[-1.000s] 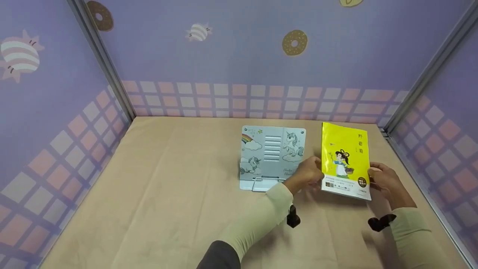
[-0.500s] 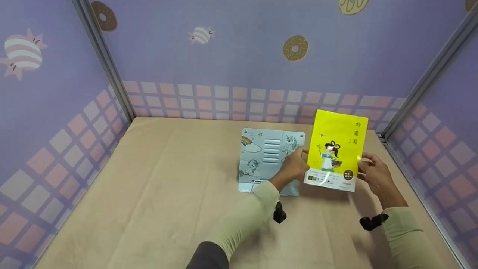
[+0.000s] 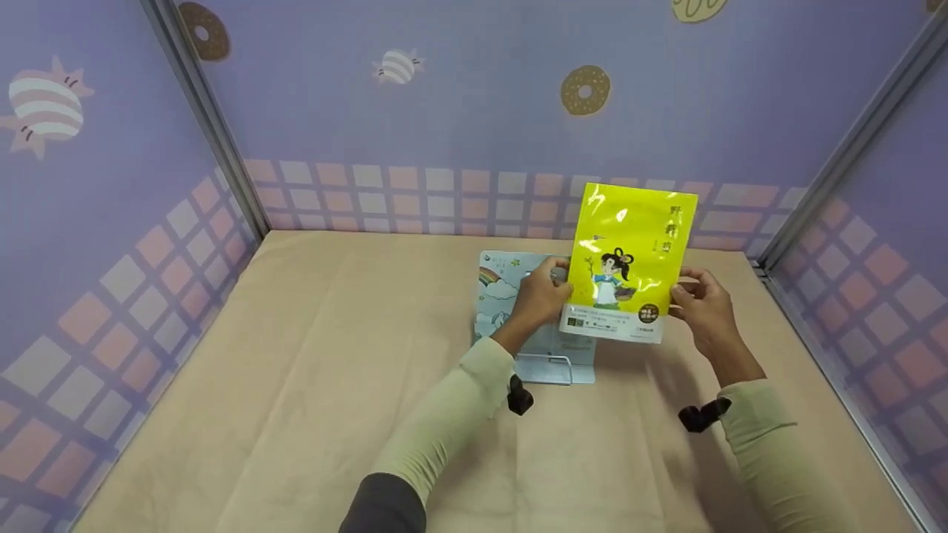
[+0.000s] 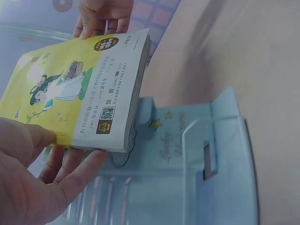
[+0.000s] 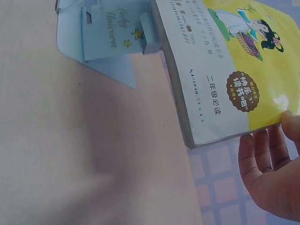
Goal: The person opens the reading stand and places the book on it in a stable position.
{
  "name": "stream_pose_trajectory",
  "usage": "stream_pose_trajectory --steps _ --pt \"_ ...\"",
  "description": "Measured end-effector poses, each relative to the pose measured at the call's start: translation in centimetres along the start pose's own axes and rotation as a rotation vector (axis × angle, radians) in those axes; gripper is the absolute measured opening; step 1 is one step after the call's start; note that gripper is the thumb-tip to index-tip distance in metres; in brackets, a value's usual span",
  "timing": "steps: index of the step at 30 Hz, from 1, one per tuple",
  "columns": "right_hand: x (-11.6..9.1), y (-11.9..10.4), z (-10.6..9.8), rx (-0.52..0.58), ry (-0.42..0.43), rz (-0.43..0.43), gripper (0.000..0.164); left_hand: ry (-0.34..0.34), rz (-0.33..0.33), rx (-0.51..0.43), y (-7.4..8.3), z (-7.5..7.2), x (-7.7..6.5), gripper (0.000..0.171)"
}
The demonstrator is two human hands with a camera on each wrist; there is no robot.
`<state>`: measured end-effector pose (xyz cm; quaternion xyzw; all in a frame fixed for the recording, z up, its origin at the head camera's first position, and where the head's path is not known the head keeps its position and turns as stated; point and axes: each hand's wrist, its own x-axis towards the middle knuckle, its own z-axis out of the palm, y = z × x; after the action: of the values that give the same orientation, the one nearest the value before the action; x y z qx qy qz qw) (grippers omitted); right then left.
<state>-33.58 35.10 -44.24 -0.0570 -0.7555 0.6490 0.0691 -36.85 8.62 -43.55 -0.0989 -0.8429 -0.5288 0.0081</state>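
Both hands hold up a yellow book (image 3: pixel 629 244) with a drawn girl on its cover and a white band along the bottom. My left hand (image 3: pixel 542 297) pinches its left edge, thumb in front and fingers behind, as the left wrist view shows on the book (image 4: pixel 70 93). At the opposite edge my right hand (image 3: pixel 703 307) pinches it the same way. The book is in the air, overlapping the right part of a light blue book stand (image 3: pixel 496 296) with unicorn and rainbow prints. A wire holder (image 3: pixel 548 358) spans the stand's lower ledge.
The stand rests on a beige cloth-covered table (image 3: pixel 355 333). Purple walls with a pink-and-white check band (image 3: pixel 404 189) rise behind and at both sides. Metal posts (image 3: pixel 207 118) mark the corners. A small black camera (image 3: pixel 703 414) sits at the right wrist.
Both hands have carried the book left and upward, from beside the stand to in front of its right part. The stand has stayed in place.
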Motion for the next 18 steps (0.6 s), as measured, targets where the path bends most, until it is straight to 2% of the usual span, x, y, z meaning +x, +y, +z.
stream_pose_trajectory --steps 5,13,18 --pt "0.6 -1.0 2.0 -0.020 0.007 -0.062 0.029 0.051 0.031 0.013 -0.3 -2.1 0.3 0.035" --pt "0.8 -1.6 4.8 -0.046 -0.010 -0.153 0.033 0.091 0.017 0.013 -1.3 -4.6 0.4 0.035" --pt "0.8 -1.5 6.5 -0.014 -0.015 -0.166 0.031 0.114 0.026 0.044 -2.1 -6.0 0.3 0.035"
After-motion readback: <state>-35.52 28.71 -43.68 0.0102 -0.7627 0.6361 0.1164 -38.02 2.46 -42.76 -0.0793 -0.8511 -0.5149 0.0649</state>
